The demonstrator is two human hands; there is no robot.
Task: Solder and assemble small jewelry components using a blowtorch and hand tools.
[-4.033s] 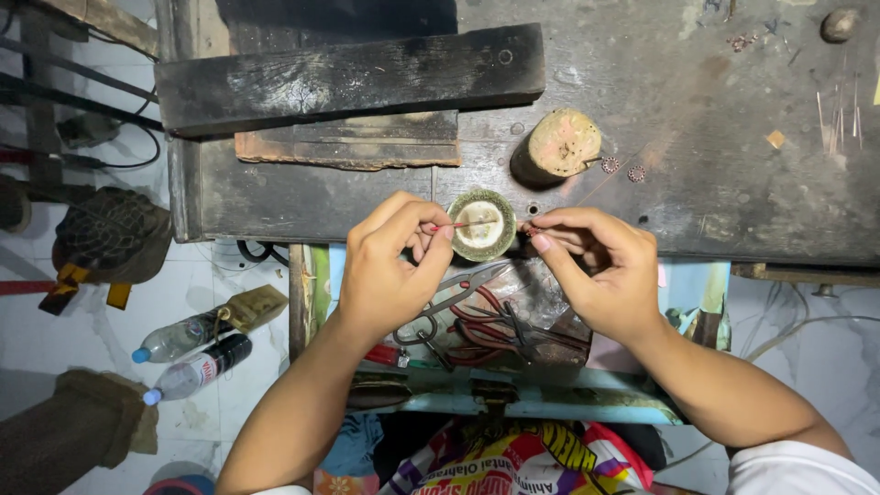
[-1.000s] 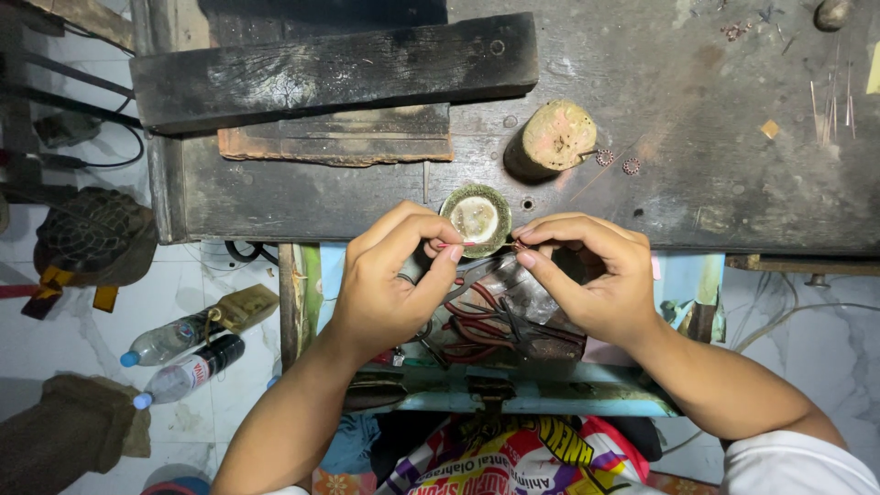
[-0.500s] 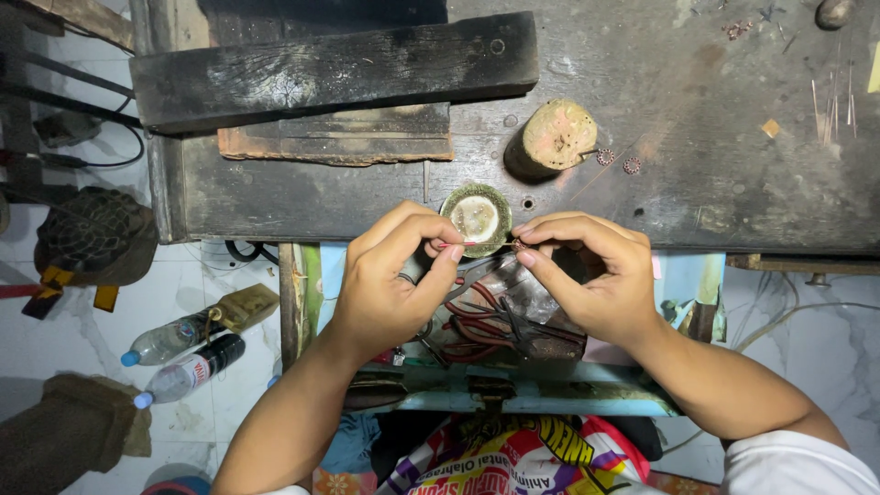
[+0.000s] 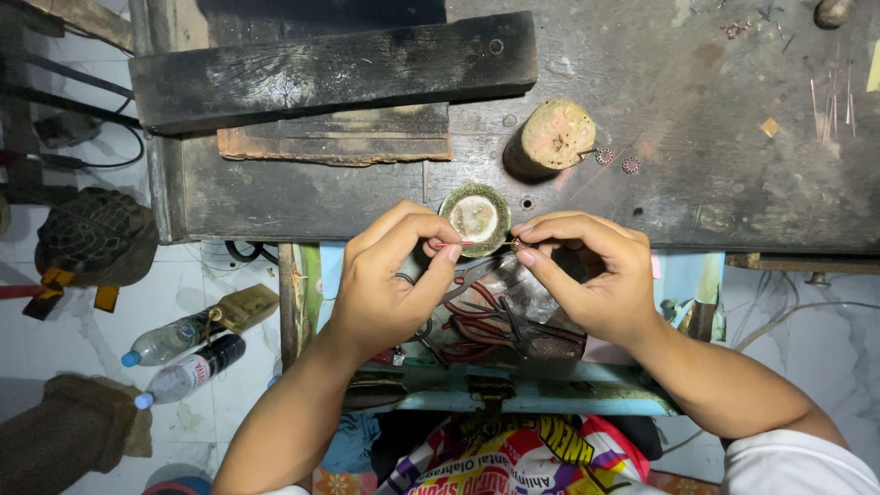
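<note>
Together, both hands' fingers (image 4: 446, 253) pinch a thin red wire (image 4: 461, 244) spanning between them.

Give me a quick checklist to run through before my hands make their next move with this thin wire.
1. Left hand grip on the thin wire: pinched at fingertips, ok.
2. Right hand grip on the small piece at the wire's end: pinched, ok.
3. Wire meeting the piece: too small to see, cannot tell.
4. Round dish close behind the fingers, upright on the bench: ok.
5. Pliers in the drawer beneath the hands: within reach, ok.
6. Wooden stump apart from both hands: ok.
</note>
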